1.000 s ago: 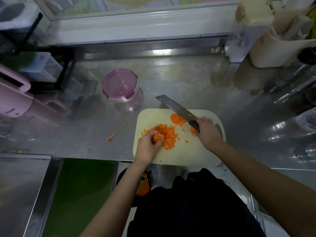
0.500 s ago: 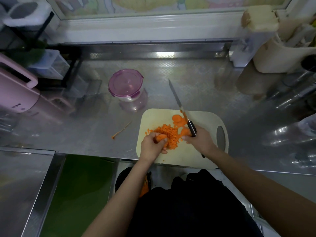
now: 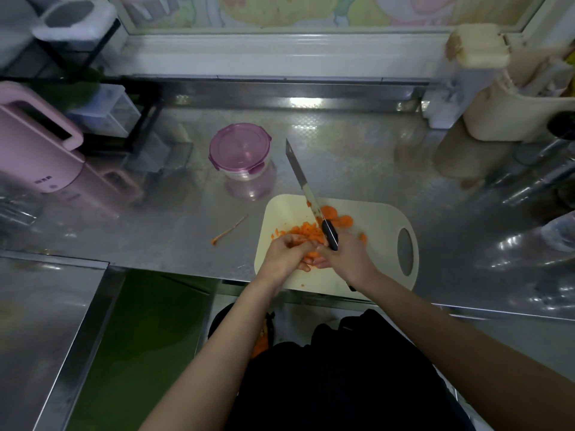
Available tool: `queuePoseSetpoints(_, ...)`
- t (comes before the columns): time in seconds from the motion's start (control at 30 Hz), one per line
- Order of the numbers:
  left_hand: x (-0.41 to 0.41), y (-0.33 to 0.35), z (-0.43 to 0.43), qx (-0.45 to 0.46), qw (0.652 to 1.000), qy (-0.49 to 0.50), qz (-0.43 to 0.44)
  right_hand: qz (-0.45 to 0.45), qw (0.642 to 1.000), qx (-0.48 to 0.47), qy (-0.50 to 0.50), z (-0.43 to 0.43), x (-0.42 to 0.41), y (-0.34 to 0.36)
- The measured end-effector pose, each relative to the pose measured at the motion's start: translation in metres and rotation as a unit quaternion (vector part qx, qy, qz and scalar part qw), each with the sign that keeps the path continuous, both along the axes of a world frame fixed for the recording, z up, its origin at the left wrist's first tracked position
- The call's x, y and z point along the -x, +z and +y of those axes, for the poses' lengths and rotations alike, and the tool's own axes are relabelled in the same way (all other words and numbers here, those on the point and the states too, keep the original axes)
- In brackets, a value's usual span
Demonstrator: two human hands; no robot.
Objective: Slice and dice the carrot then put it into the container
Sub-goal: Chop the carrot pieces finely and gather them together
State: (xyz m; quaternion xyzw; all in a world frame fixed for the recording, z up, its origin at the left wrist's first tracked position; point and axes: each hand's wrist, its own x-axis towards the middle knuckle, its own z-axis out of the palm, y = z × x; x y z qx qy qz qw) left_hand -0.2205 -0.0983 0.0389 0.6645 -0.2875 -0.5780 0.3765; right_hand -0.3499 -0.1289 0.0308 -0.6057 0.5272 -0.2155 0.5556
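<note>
- A steel kitchen counter (image 3: 357, 157) is seen from above by the head camera, with a cream plastic cutting board with an oval handle hole (image 3: 384, 244) lying at its near edge.
- A pile of small orange diced carrot (image 3: 306, 229) sits at the middle of the board. A few round carrot slices (image 3: 338, 217) lie just beside it, toward the board's far edge.
- The left hand (image 3: 284, 255) is over the near side of the pile. Its fingers are curled around a handful of carrot pieces (image 3: 312, 256).
- The right hand (image 3: 350, 256) touches the left, with those pieces between them. It grips the black handle of a long steel-bladed knife (image 3: 306, 188).
- The blade points away from the person, and its tip is past the board's far edge, above the counter. Whether the blade touches the board cannot be told.
- A round clear container with a closed purple lid (image 3: 239, 150) stands on the counter beyond the board's far left corner, near the knife tip.
- A thin orange carrot strip (image 3: 228, 230) lies on the counter left of the board.
- A pink jug-shaped appliance (image 3: 34, 150) stands at the counter's left edge.
</note>
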Motion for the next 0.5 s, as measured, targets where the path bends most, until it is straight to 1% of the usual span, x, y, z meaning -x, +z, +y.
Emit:
queuePoseSetpoints(0.1, -0.006, -0.005, 0.006, 0.028, 0.999, -0.019, -0.021, -0.025, 1.000, -0.001, 0.013, 0.006, -0.004, 0.004)
queuePoseSetpoints(0.2, -0.011, -0.009, 0.012, 0.042, 0.998, -0.024, -0.045, -0.014, 1.000, -0.008, 0.013, 0.008, -0.004, 0.002)
queuePoseSetpoints(0.27, -0.017, -0.013, 0.015, 0.056, 0.991, -0.022, -0.122, 0.000, 1.000, -0.012, 0.004, 0.009, -0.003, -0.001)
queuePoseSetpoints(0.33, -0.027, -0.018, 0.018, 0.053, 0.970, -0.048, -0.232, 0.008, 1.000, -0.013, -0.013, 0.009, -0.001, -0.004)
queuePoseSetpoints(0.37, -0.033, -0.021, 0.018, 0.043, 0.959, -0.068, -0.271, 0.009, 1.000, -0.013, -0.023, 0.009, 0.000, -0.005)
queuePoseSetpoints(0.4, -0.038, -0.024, 0.018, 0.028, 0.952, -0.085, -0.294, 0.010, 0.999, -0.015, -0.036, 0.007, 0.001, -0.006)
queuePoseSetpoints(0.5, -0.044, -0.028, 0.013, -0.024, 0.937, -0.133, -0.323, 0.015, 0.998, -0.020, -0.055, 0.005, 0.002, -0.006)
